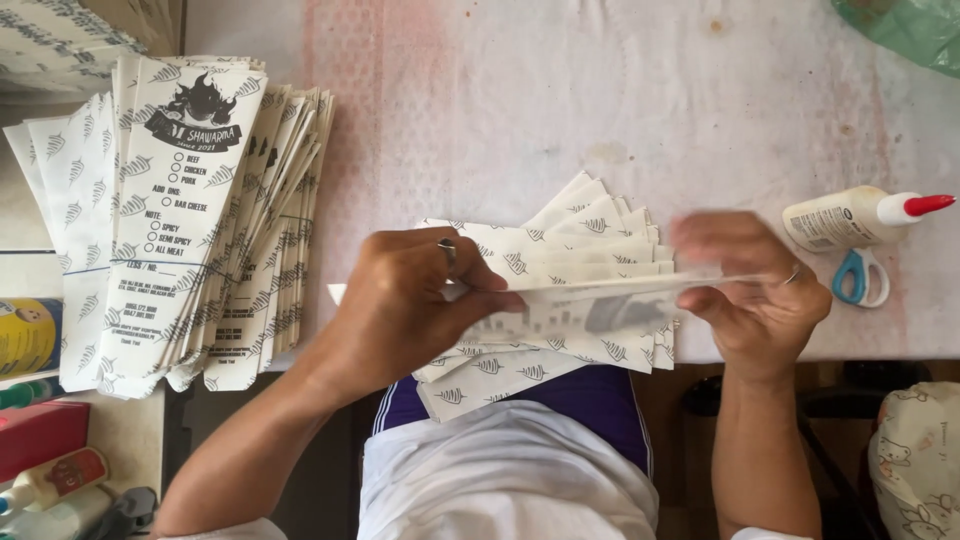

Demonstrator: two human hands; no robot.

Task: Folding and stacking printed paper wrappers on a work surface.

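Paper sleeve (pixel 590 300), blurred, is pinched between my left hand (pixel 405 300) and right hand (pixel 750 295), both closed on its ends just over the fanned sheets (pixel 590 235) at the table edge (pixel 900 345). I'd keep it flat and taut. Room ahead; glue bottle (pixel 850 215) and scissors (pixel 860 278) crowd my right, printed stack (pixel 190 220) my left.

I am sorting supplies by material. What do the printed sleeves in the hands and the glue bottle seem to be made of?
The printed sleeves look like thin matte paper: flat, creased, bending between the left hand and right hand. The glue bottle appears to be smooth white plastic with a red cap.
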